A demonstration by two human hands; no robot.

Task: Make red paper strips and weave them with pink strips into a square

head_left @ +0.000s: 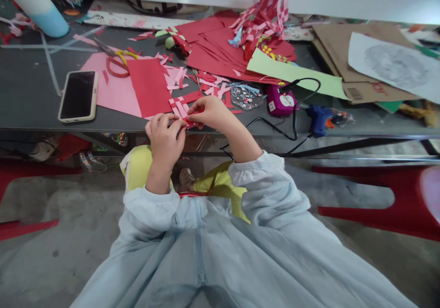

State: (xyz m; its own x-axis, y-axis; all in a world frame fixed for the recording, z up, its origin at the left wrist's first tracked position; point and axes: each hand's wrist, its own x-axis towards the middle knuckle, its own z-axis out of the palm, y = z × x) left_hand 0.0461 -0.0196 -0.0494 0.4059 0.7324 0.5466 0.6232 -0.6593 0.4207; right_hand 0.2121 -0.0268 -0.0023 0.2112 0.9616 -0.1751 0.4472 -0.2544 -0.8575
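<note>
At the table's front edge, both hands are on a piece of red and pink woven paper strips (179, 106). My left hand (165, 136) has its fingers bent and closed on the weave's near left side. From the right, my right hand (208, 112) pinches a strip at the near right side, thumb and forefinger together. The fingers partly hide the weave's near edge. Just behind lie loose red and pink paper strips (215, 84). A red paper sheet (149, 88) sits left of the weave, on top of a pink sheet (115, 95).
Scissors (118, 63) and a phone (78, 96) lie on the left. Stacked red paper (213, 53) and woven strips (264, 21) are at the back. To the right are a purple box (280, 101) with a black cord, a blue glue gun (319, 119) and cardboard (330, 53). Red stools (395, 198) flank me.
</note>
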